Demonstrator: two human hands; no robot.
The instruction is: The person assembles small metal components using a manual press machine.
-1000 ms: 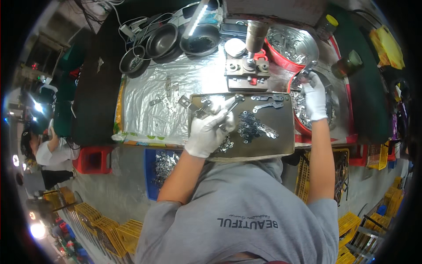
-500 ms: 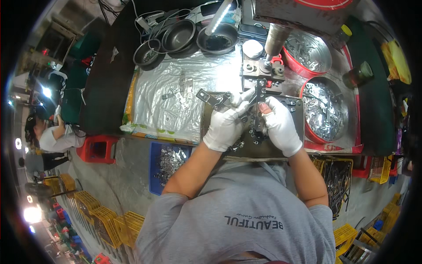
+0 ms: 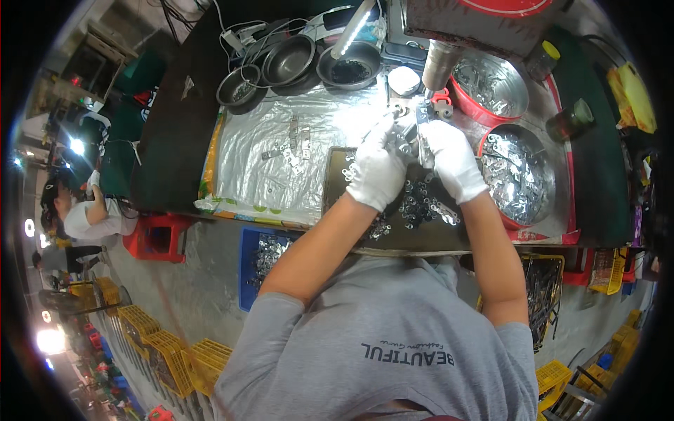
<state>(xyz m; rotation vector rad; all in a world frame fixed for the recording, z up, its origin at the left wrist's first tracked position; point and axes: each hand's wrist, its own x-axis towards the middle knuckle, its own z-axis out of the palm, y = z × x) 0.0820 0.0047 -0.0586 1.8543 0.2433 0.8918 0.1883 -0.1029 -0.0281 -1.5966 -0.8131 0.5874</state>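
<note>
My white-gloved left hand (image 3: 379, 168) is closed at the front of the press die, its fingertips pinched by small metal pieces in bright glare; what it grips is hard to make out. Close beside it, my gloved right hand (image 3: 455, 161) grips a narrow dark metal strip (image 3: 423, 128) that stands lengthwise against the die. Above the strip is the press's round steel ram (image 3: 442, 67), with a red part (image 3: 442, 97) of the die to its right. Under my hands, small dark metal fittings (image 3: 415, 203) lie heaped on a dark tray (image 3: 393, 238).
Red-rimmed tubs of shiny metal parts (image 3: 518, 175) stand at the right. Three dark bowls (image 3: 288, 59) sit at the back left behind a silver sheet (image 3: 253, 168) with a few plates on it. A lamp (image 3: 353, 29) hangs overhead. A blue bin (image 3: 247, 274) stands below left.
Both hands have moved away from me, up to the die. The dark strip went forward with my right hand. The bracket-like piece by my left hand no longer shows, and the fittings are more exposed.
</note>
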